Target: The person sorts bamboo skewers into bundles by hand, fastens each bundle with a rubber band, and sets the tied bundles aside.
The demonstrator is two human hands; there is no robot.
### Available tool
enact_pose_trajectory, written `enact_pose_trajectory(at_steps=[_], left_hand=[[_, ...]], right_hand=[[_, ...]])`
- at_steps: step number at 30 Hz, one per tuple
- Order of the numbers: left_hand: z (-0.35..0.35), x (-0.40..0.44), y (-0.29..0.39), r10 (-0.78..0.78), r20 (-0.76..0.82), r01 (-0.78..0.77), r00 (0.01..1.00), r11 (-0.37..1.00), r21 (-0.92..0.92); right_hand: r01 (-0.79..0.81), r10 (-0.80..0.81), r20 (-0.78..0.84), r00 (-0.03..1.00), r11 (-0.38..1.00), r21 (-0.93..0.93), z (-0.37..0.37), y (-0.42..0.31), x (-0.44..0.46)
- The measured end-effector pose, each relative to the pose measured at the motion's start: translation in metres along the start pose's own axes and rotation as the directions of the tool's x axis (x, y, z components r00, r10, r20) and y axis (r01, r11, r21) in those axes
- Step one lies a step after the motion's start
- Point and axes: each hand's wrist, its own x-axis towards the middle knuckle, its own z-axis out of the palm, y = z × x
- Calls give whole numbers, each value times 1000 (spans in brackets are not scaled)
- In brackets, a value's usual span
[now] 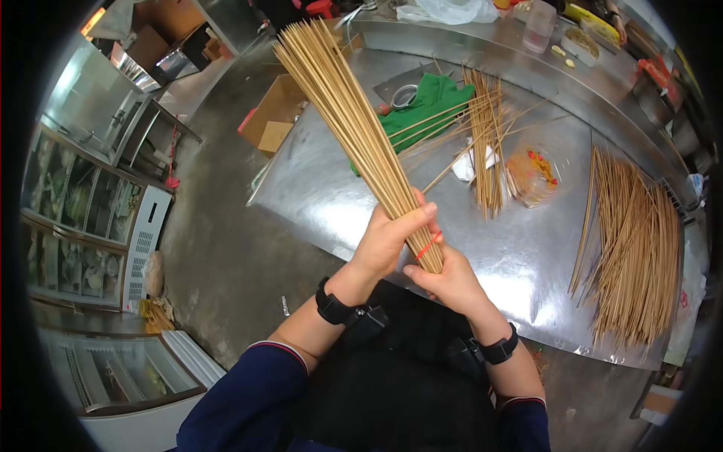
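A thick bundle of bamboo skewers (350, 124) slants up and to the left in front of me, over the near edge of the metal table (520, 279). Around its lower part my left hand (395, 233) is closed. Below it, my right hand (450, 279) grips the bundle's bottom end. A red band (429, 245) circles the skewers between the two hands; fingers partly cover it. To the right on the table lies a big loose pile of skewers (636, 256). Scattered skewers (486, 143) lie farther back, near the middle.
A green cloth (433, 105), a white tissue (474, 160) and a clear plastic container (535, 177) are on the table. A clear cup (538, 26) stands on the raised back ledge. At left are a cardboard box (279, 113) on the floor and glass-door fridges (79, 196).
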Motion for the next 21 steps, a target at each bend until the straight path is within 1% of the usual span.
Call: enact_pose_trajectory(at_steps=[1, 2, 3, 4, 5, 6, 7, 8, 9, 10, 11, 12, 13, 14, 15, 16, 17, 18, 19, 20, 21], left_hand=[[1, 0, 5, 32, 16, -34, 999, 978, 205], [-4, 3, 8, 94, 59, -108, 994, 935, 338], [-7, 6, 15, 98, 65, -115, 993, 935, 335], [-11, 7, 23, 150, 27, -138, 988, 807, 574], [-15, 8, 30, 213, -5, -131, 977, 618, 775], [-20, 12, 29, 203, 16, -169, 979, 763, 623], [-19, 8, 23, 197, 5, -157, 980, 766, 623], [-13, 5, 16, 74, -73, -53, 995, 964, 261], [-4, 5, 14, -60, -87, 47, 994, 988, -145], [10, 1, 21, -172, -204, 115, 964, 958, -261], [2, 4, 18, -175, -204, 119, 963, 958, -259], [-6, 9, 17, -113, -90, 69, 989, 916, -396], [-10, 11, 18, -30, 13, 32, 999, 847, -530], [-8, 11, 15, -80, -105, 16, 991, 862, -507], [-10, 11, 15, -78, -106, 13, 991, 861, -508], [-15, 12, 13, 9, -103, -59, 995, 869, -492], [-17, 13, 12, 95, -95, -129, 991, 871, -474], [-10, 12, 9, 93, -86, -123, 992, 873, -473], [2, 7, 3, 115, -106, -149, 988, 899, -412], [9, 2, -2, 138, -128, -174, 982, 920, -350], [9, 0, -4, 135, -125, -171, 983, 921, -349]], right_hand=[[-4, 4, 2, 1000, 1000, 1, 1, 6, 1], [132, -136, -68, 988, 989, -60, 1, 17, 3], [265, -282, -125, 951, 955, -133, 0, 20, 4], [273, -290, -122, 949, 952, -136, -2, 19, 2], [256, -273, -132, 953, 958, -127, -2, 15, 0], [233, -248, -143, 958, 966, -116, -1, 13, -1], [223, -238, -136, 962, 968, -112, 4, 14, -2], [212, -255, -169, 952, 949, -233, 9, 13, -3], [203, -287, -205, 936, 913, -353, 10, 11, -1], [205, -290, -209, 934, 913, -353, 9, 10, 0], [298, -356, -170, 919, 908, -294, 8, 9, -2], [385, -421, -135, 897, 894, -230, 8, 10, -3], [383, -419, -134, 898, 895, -230, 4, 18, -1], [301, -253, -198, 947, 914, 271, -1, 30, 5], [172, -73, -169, 983, 686, 707, -3, 32, 7], [145, -67, -130, 989, 582, 801, -4, 31, 7], [147, -68, -132, 989, 581, 800, -1, 30, 9], [95, 5, -107, 994, 416, 905, 3, 29, 12], [50, 71, -68, 995, 228, 972, 8, 29, 15], [113, 160, -144, 977, 189, 975, 14, 29, 19], [116, 161, -147, 976, 186, 976, 15, 31, 25]])
